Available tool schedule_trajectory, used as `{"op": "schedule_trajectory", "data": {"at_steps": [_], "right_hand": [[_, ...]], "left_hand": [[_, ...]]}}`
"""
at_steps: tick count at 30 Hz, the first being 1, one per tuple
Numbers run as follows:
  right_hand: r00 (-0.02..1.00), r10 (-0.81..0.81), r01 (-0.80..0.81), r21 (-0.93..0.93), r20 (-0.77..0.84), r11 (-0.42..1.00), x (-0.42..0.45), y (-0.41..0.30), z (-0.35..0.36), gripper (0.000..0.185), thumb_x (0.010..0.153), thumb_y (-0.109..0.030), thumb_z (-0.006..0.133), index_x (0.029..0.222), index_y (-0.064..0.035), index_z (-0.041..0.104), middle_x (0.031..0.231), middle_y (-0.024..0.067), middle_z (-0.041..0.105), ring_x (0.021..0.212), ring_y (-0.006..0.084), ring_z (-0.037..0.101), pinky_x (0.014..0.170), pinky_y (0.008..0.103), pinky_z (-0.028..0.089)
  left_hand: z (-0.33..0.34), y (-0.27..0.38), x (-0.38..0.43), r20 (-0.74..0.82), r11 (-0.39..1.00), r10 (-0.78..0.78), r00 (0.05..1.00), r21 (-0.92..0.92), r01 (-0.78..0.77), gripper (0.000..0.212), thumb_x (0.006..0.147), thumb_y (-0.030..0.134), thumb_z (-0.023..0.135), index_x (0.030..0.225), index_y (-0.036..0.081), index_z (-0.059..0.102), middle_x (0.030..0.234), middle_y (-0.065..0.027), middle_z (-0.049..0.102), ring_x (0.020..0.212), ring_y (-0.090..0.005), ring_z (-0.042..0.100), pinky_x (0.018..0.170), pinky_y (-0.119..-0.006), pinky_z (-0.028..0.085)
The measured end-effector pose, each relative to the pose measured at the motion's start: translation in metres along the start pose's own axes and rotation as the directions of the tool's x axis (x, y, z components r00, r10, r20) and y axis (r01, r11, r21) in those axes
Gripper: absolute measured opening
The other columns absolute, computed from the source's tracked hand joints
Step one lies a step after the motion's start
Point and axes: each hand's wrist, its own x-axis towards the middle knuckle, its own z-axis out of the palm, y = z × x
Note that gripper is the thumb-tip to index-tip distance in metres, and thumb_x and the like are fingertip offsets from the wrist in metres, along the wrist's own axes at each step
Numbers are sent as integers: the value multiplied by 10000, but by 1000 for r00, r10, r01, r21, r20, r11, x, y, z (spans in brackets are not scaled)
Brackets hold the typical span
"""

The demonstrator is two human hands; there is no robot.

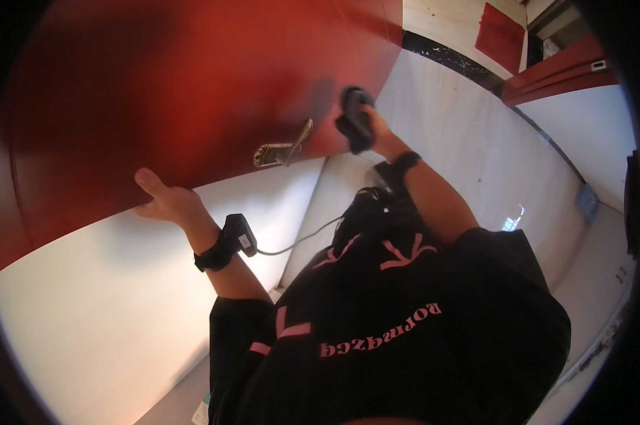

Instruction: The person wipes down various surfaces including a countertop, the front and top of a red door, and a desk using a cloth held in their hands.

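Note:
A red door [192, 95] fills the upper left of the head view, with a worn metal lever handle [284, 150] near its edge. My left hand [167, 197] grips that edge to the left of the handle, thumb on the red face and fingers partly hidden behind it. In my right hand [377, 130] is a dark, bunched cloth [355, 119], blurred, so its exact kind is hard to tell. It is held close to the door face, to the right of the handle; whether it touches the door cannot be told.
Pale floor tiles [458, 138] stretch to the right, crossed by a dark stone threshold strip [450, 59]. Beyond the strip lies a red mat [500, 37]. Another red door or frame [559, 71] stands at upper right. A cable [299, 241] runs from the left wrist device [240, 235].

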Motion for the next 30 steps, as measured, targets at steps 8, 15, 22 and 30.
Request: {"op": "schedule_trajectory", "data": {"at_steps": [8, 15, 22, 30], "right_hand": [[711, -665, 395, -912, 229, 108, -147, -44, -137, 474, 928, -365, 468, 1307, -82, 490, 1263, 73, 584, 1154, 225, 558, 1024, 382, 412], [751, -505, 639, -279, 425, 717, -179, -67, -46, 858, 743, -422, 776, 1431, -118, 363, 1450, 70, 412, 1320, 245, 408, 1116, 458, 311], [753, -528, 572, 6, 392, 820, -154, -40, 59, 512, 930, -435, 510, 1352, -147, 492, 1385, 45, 503, 1268, 240, 463, 1110, 435, 322], [732, -580, 611, 31, 356, 791, -178, -5, 123, 541, 915, -487, 519, 1340, -153, 502, 1381, 43, 504, 1269, 254, 459, 1101, 462, 315]], "left_hand": [[9, -11, -10, 117, 984, -53, 992, -163, 72, 721, 837, 447, 691, 1254, -67, 406, 1143, -172, 582, 916, -239, 622, 752, -349, 573], [19, -20, -26, 197, 925, 26, 980, -376, 51, 357, 859, 286, 629, 1014, -34, 592, 993, -96, 622, 834, -183, 589, 733, -293, 505], [25, 5, -19, 356, 925, 20, 934, -362, 118, 268, 896, 144, 617, 1110, -14, 585, 1050, -71, 624, 943, -142, 572, 878, -289, 443], [32, 16, -16, 470, 907, -81, 879, -331, 261, 273, 880, 137, 661, 1105, 3, 586, 1050, -40, 618, 924, -110, 545, 875, -269, 423]]}}
